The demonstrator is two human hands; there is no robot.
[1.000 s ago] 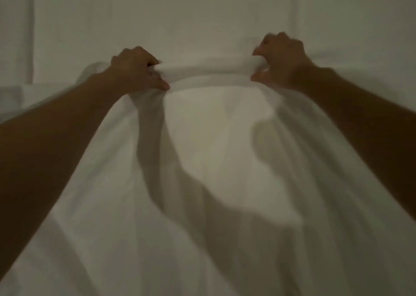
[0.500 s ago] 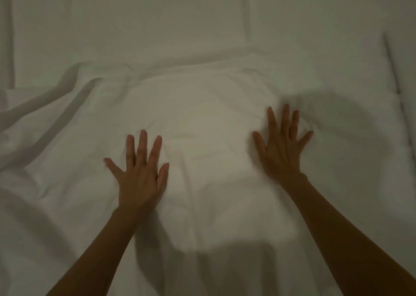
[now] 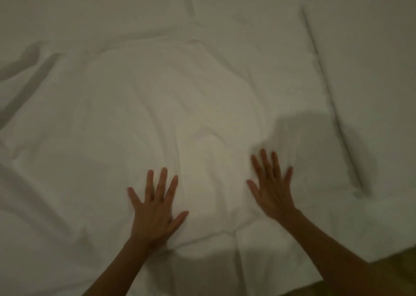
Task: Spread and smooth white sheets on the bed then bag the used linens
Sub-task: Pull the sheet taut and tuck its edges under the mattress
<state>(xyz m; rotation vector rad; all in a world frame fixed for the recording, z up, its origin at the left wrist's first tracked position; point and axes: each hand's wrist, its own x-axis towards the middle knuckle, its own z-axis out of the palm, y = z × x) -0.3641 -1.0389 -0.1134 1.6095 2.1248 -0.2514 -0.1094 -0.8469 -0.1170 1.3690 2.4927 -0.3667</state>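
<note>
A white sheet point(image 3: 157, 106) covers the bed and fills almost the whole head view, with soft wrinkles in its middle and deeper folds at the far left. My left hand point(image 3: 155, 208) lies flat on the sheet near the front, fingers spread and straight. My right hand point(image 3: 271, 186) presses flat on the sheet a little farther away and to the right, fingers also spread. Neither hand holds any cloth.
A long raised fold or seam point(image 3: 333, 97) runs diagonally down the right side of the bed. The bed's near edge shows at the bottom right, with a strip of yellowish floor point(image 3: 400, 259) beyond it.
A second ago both hands gripped a bunched edge of the sheet, far out. They let go and flattened on the sheet, and have since slid back toward me.
</note>
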